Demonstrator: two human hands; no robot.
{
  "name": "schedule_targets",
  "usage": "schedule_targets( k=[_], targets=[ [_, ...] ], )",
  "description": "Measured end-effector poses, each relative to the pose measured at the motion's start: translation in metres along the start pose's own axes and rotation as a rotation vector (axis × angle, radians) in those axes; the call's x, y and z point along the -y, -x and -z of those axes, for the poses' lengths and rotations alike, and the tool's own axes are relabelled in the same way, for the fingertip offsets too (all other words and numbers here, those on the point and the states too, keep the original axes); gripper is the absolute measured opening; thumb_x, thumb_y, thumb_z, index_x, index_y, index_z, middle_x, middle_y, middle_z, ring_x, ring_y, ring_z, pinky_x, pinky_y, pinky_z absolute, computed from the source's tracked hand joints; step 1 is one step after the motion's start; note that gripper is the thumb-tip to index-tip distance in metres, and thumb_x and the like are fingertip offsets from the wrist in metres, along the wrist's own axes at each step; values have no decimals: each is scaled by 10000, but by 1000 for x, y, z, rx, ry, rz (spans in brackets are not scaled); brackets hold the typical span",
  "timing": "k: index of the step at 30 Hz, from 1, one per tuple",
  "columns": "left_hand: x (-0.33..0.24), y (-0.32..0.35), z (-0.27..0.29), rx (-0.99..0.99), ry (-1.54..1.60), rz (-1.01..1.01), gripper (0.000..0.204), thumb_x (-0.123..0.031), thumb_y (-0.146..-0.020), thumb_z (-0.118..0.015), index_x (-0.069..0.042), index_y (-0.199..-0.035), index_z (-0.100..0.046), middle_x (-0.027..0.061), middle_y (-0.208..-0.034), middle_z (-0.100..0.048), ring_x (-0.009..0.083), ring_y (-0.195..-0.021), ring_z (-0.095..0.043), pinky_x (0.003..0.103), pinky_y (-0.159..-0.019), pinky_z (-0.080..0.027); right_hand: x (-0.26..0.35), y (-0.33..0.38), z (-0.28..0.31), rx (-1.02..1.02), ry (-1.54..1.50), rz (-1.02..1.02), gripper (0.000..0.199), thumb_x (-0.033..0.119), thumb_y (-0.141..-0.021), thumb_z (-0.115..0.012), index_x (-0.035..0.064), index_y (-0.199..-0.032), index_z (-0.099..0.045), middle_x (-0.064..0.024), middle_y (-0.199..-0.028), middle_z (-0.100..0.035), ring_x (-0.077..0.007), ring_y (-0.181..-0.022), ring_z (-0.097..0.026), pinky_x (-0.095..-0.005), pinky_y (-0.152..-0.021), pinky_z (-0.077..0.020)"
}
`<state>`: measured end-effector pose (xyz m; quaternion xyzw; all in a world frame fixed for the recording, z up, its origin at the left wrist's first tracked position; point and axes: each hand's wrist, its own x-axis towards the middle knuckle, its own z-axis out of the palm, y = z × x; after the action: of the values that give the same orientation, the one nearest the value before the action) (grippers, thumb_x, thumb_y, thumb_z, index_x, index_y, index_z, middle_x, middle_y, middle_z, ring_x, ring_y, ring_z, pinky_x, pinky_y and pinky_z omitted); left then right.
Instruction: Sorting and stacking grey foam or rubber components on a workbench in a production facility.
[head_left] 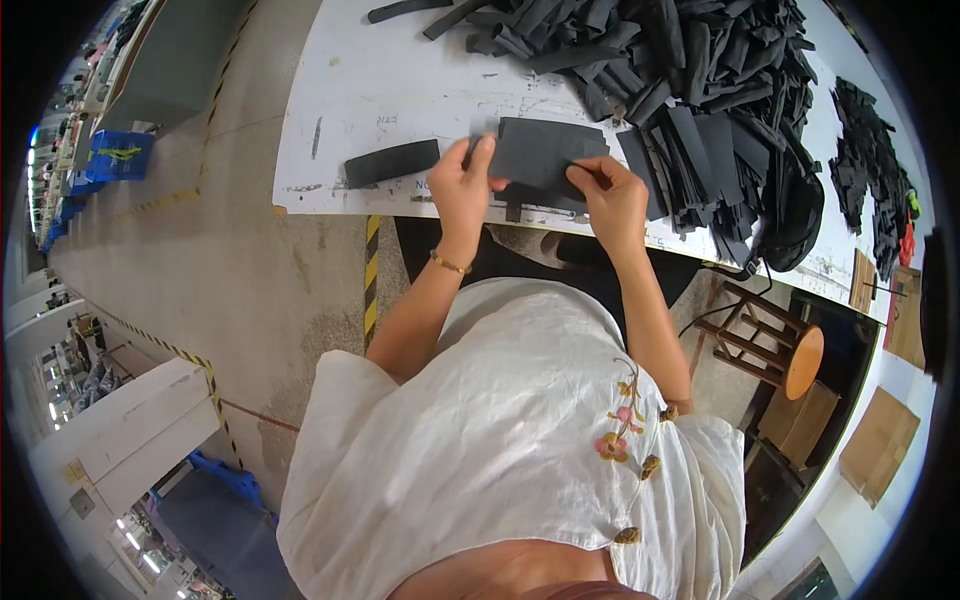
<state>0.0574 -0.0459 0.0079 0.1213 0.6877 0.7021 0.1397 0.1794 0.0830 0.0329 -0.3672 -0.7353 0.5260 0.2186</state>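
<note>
I see both hands, left hand [462,185] and right hand [608,195], pinching dark sheet [545,150] at desk [350,110] edge; strip [392,162] beside, black pile [690,70] behind.

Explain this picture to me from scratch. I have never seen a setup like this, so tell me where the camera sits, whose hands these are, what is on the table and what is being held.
There is no machine here. A person wears a wide fisheye camera on the head, looking down, so you see their own white top, forearms and hands from above. The lens bends straight edges near the rim.

The person stands at a white table. Both hands hold one flat dark grey piece at the table's near edge: the left hand grips its left end, with a gold bracelet on that wrist, and the right hand pinches its lower right part.

To the left of it lies a single dark strip. Further back and to the right is a big pile of similar dark pieces. A round wooden stool stands on the floor to the right.
</note>
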Motion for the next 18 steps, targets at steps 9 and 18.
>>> schedule_targets(
  k=[9, 18],
  targets=[
    [67, 11, -6, -105, -665, -528, 243, -118, -735, -792, -50, -894, -622, 80, -826, -532, 256, -797, -524, 379, -719, -440, -56, 4, -3, -135, 565, -63, 395, 290, -718, -825, 20, -844, -566, -128, -687, -613, -312, -670, -612, -414, -618, -476],
    [6, -70, -48, 115, -371, -637, 116, -80, -804, -720, -34, -878, -643, 77, -864, -602, 219, -705, -576, 314, -645, -478, -36, -55, 101, -528, 501, 129, 174, 151, -825, -709, 7, -858, -619, -146, -809, -655, -319, -734, -632, -396, -663, -482]
  ],
)
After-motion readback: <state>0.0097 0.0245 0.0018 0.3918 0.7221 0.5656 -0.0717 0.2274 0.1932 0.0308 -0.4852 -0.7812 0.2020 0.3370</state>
